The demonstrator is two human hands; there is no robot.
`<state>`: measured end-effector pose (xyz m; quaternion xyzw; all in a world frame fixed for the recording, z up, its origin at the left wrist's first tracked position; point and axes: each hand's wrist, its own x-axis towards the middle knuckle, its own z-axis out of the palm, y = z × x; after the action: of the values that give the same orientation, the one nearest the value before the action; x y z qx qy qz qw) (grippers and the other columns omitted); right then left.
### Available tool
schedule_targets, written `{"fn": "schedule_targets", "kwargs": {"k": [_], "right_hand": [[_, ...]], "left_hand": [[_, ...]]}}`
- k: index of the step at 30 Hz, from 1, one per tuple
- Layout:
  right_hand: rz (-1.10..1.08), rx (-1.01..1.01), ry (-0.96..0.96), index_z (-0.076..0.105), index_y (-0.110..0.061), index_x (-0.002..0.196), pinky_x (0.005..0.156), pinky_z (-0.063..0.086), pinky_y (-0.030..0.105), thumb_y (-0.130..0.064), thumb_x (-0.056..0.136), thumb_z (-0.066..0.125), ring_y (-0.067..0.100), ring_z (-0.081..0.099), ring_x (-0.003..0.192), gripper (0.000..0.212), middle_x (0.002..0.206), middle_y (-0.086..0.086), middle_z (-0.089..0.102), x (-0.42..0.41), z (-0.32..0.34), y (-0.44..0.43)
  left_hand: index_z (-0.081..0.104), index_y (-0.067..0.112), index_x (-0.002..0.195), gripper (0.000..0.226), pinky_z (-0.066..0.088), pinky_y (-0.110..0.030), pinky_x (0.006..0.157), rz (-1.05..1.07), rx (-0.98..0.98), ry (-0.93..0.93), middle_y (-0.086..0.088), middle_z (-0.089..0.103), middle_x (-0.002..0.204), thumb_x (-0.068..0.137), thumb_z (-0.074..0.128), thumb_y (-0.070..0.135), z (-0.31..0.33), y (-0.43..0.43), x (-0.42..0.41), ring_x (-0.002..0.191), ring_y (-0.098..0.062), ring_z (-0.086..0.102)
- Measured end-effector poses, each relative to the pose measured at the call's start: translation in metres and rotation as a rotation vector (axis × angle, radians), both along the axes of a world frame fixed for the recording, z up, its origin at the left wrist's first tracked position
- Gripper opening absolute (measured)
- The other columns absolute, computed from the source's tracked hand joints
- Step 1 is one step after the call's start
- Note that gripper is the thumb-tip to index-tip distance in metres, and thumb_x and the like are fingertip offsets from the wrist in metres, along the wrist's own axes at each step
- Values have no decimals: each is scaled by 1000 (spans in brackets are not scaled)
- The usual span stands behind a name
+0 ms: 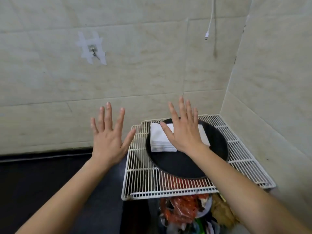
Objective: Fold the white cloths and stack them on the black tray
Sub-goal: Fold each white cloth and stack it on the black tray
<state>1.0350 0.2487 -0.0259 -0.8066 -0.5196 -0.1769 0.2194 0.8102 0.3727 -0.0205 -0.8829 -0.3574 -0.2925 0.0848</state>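
Observation:
A stack of folded white cloths [160, 141] lies on the far part of the round black tray [182, 164]. The tray rests on a white wire rack [143, 179]. My right hand [184, 130] is raised in front of the stack with straight, spread fingers, covering its right part; whether it touches the cloths I cannot tell. My left hand [108, 137] is held up to the left of the rack, fingers spread, holding nothing.
Tiled walls meet in a corner behind and to the right of the rack. A taped metal hook [92, 49] is on the back wall and a white cable end [206, 35] hangs down. Bags and packets [182, 211] sit under the rack. A dark surface [42, 179] lies at left.

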Motion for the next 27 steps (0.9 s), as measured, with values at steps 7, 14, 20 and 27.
{"fn": "schedule_targets", "kwargs": {"k": [7, 14, 20, 27], "right_hand": [[261, -57, -61, 0, -27, 161, 122, -2, 58, -73, 95, 27, 36, -16, 153, 85, 166, 15, -17, -94, -31, 24], [441, -29, -96, -2, -24, 161, 122, 0, 60, -74, 94, 29, 39, -14, 152, 89, 166, 15, -15, -227, -14, 44], [643, 56, -147, -5, -18, 161, 122, 2, 60, -76, 89, 41, 41, -7, 153, 103, 167, 19, -9, -413, -4, 83], [871, 40, -146, 1, -17, 161, 123, 5, 58, -74, 87, 43, 40, -4, 153, 102, 166, 21, -8, -664, -7, 103]], "left_hand": [[19, 22, 158, 76, 8, -65, 117, 297, 31, 178, -15, -2, 166, 96, 26, 65, -20, -32, -118, 153, -34, -3], [19, 21, 158, 75, 8, -63, 118, 506, 65, 124, -16, 1, 166, 97, 29, 63, -1, -48, -261, 153, -35, -1], [20, 20, 158, 77, 10, -63, 118, 731, 83, 82, -16, 4, 166, 96, 32, 63, 8, -73, -457, 153, -34, 2], [23, 18, 158, 79, 15, -65, 116, 954, 15, 87, -14, 6, 166, 94, 24, 65, 2, -105, -684, 153, -34, 4]]}}
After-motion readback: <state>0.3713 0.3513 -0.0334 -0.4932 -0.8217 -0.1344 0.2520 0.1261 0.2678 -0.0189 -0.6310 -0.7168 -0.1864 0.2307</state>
